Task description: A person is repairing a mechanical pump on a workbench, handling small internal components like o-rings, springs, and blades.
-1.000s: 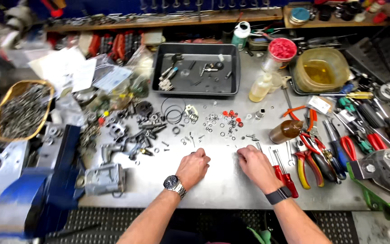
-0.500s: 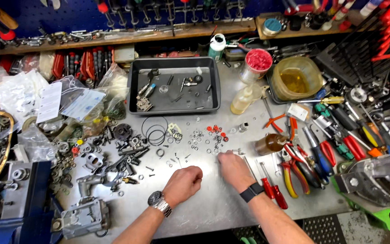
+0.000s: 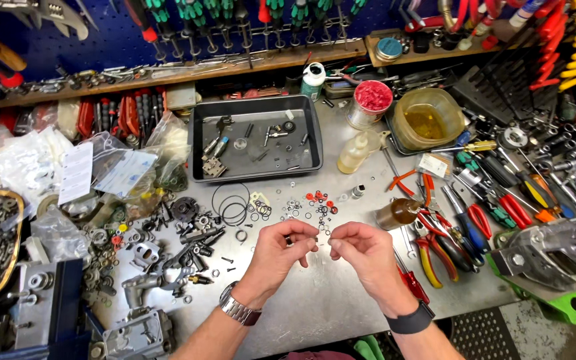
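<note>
Over the cluttered steel bench, below a blue pegboard, left hand and right hand pinched what seemed a small ring.

Bright, even overhead light filled the scene. The metal counter showed soft glare, and shadows under the hands were faint. Edges bowed from wide-lens distortion; the small parts looked slightly soft.

A small dark ring pinched at the left fingertips, raised just above the metal bench
</note>
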